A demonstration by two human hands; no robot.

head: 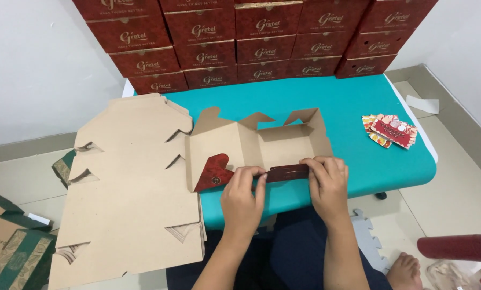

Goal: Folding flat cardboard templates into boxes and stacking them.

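Left hand [244,189], right hand [328,180] pinching red front flap of half-folded brown cardboard box [262,145] | walls up, lid unfolded (flat blanks stack [127,193] at 9 o'clock) | teal tabletop [326,102]

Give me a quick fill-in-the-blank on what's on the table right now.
1. Both hands, left hand and right hand, press on the near flap of a half-folded ____ box.
2. The tabletop is coloured ____.
3. The stack of flat blanks lies to the person's ____.
4. The finished boxes stacked at the far edge of the table are ____.

Missing words: cardboard; teal; left; red
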